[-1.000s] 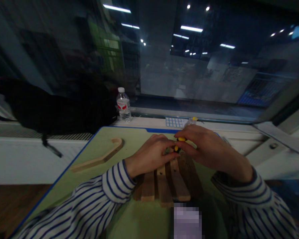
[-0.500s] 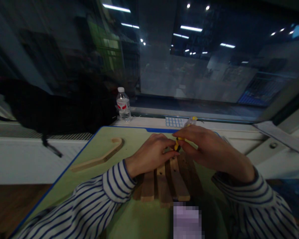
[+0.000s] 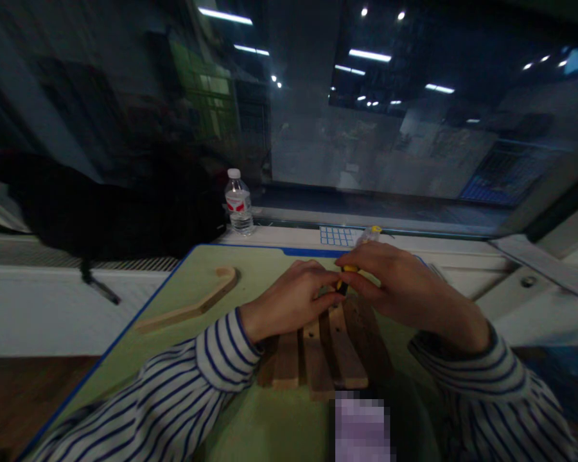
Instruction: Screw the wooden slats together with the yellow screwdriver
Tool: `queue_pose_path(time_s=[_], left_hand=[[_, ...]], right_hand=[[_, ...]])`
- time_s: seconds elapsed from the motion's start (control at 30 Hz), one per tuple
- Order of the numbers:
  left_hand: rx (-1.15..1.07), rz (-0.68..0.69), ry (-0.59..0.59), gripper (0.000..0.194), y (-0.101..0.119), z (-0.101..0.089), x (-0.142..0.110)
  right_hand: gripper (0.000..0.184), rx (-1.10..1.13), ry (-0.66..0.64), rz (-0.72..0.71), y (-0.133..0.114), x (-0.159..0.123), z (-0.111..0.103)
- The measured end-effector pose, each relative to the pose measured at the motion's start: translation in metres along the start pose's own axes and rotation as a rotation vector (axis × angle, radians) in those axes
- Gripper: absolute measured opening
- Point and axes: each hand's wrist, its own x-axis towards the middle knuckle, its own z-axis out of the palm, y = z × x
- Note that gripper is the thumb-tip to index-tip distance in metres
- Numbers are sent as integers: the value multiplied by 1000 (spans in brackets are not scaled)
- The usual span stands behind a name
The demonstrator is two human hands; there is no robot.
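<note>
My right hand point(image 3: 395, 282) pinches the yellow top of a short yellow-and-black screwdriver point(image 3: 343, 286) between thumb and fingers. From the other side my left hand point(image 3: 293, 298) closes its thumb and forefinger around the dark lower part. The screwdriver stands roughly upright over the far end of a wooden slat assembly point(image 3: 320, 372). Several slats fan out towards me, with small dark holes in them. My left palm covers part of the slats, and the screwdriver's tip is hidden by my fingers.
A hooked wooden piece point(image 3: 197, 307) lies at left on the green, blue-edged tabletop point(image 3: 250, 266). Behind, on the sill, are a water bottle point(image 3: 239, 204), a gridded sheet point(image 3: 336, 236) and a clear bag point(image 3: 367, 235) with something yellow. A black bag point(image 3: 125, 212) lies far left.
My right fingers have turned slightly around the screwdriver's handle, and more of its yellow top shows. My left hand has barely shifted, and the slats look unmoved.
</note>
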Motion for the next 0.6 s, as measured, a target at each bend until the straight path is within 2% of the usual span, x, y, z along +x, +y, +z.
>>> queue_pose_path(time_s=[0.2, 0.43, 0.6], left_hand=[[2, -2, 0, 25, 1, 0, 0], [0, -55, 120, 22, 1, 1, 0], [4, -43, 128, 20, 1, 2, 1]], right_hand=[[26, 8, -4, 9, -1, 1, 0], [27, 12, -2, 4, 0, 1, 1], [30, -2, 22, 1, 1, 0, 2]])
